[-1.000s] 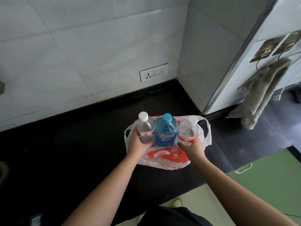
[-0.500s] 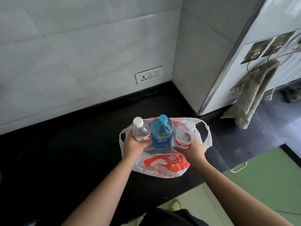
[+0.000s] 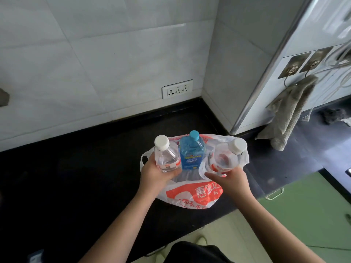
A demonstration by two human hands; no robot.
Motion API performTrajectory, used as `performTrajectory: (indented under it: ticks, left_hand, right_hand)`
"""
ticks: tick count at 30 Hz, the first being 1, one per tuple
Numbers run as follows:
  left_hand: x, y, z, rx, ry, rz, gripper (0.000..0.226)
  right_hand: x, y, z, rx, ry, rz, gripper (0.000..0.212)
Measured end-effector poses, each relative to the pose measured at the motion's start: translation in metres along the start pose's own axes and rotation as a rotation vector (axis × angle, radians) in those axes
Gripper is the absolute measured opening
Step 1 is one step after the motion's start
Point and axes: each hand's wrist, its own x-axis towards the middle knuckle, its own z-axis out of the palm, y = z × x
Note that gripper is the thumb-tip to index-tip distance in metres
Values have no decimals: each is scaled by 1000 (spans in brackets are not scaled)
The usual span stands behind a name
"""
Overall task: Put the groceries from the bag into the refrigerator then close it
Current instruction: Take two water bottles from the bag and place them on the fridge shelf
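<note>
A white plastic bag with red print (image 3: 191,194) lies on the black counter (image 3: 79,179). My left hand (image 3: 157,173) grips a clear water bottle with a white cap (image 3: 166,155), raised above the bag. My right hand (image 3: 230,180) holds a second clear bottle with a white cap and red label (image 3: 225,158), tilted to the right. Between them a blue bottle with a blue cap (image 3: 192,153) stands upright in the bag. The refrigerator is not recognisable in this view.
A white tiled wall with a socket (image 3: 177,89) backs the counter. To the right stands a white panel with a metal edge (image 3: 266,73), hooks and a hanging grey towel (image 3: 290,114). Green cabinet fronts (image 3: 303,215) lie below the counter edge.
Both hands have lifted their bottles higher out of the bag. The right bottle now tilts to the right. The blue bottle stays in place.
</note>
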Motion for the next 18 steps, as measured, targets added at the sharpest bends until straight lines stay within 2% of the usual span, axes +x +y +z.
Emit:
performTrajectory:
  ticks: [5, 9, 12, 18]
  left_hand:
    - [-6, 18, -23, -88, -27, 100, 74]
    - [-9, 33, -45, -286, -102, 119, 77]
    - [-15, 41, -63, -527, -216, 93, 73]
    - [-34, 51, -95, -853, -420, 138, 82]
  right_hand:
    - [-13, -20, -11, 36, 20, -47, 53]
    - [-25, -34, -21, 136, 2, -102, 59]
    - [-37, -45, -28, 237, 1, -158, 68]
    - [-55, -53, -25, 691, -118, -214, 68]
